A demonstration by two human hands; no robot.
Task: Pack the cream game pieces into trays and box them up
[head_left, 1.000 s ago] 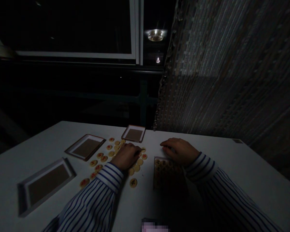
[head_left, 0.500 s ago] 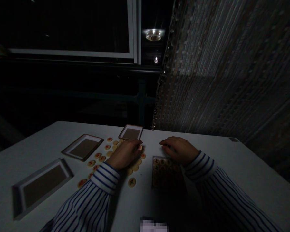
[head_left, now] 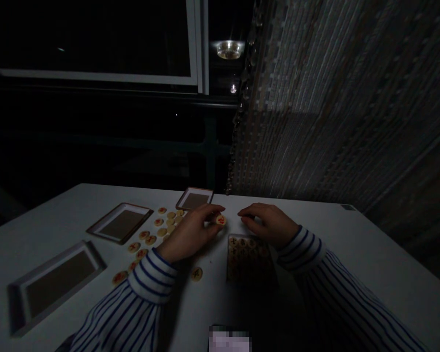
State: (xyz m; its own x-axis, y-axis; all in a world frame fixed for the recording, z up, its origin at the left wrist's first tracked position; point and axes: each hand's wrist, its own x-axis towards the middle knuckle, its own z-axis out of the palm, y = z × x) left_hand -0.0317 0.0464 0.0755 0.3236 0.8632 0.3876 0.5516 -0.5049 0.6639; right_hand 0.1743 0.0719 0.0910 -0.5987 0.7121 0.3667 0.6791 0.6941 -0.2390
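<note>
Between the thumb and fingers of my left hand (head_left: 194, 230) is a round Chinese chess piece (head_left: 221, 220) with a red character, held above the table. My right hand (head_left: 269, 222) hovers over the far right corner of a box of chess pieces (head_left: 238, 264); its thumb and fingers are apart and I see nothing between them. Rows of pieces with black characters lie in that box, its near part lost in shadow. One black-marked piece (head_left: 196, 274) lies loose left of the box. Several red-marked pieces (head_left: 134, 247) and blank-side-up pieces (head_left: 170, 222) lie beyond and left of my left hand.
Three shallow box parts lie on the white table (head_left: 297, 208): a large tray (head_left: 91, 249) at left, a brown-edged lid (head_left: 122, 239) behind it, and a small lid (head_left: 181, 198) at the far edge. A bead curtain (head_left: 297, 122) hangs behind at right.
My left hand has risen slightly and turned, bringing the red-marked piece up and to the right into clearer view. My right hand stays over the box. The view has shifted a little.
</note>
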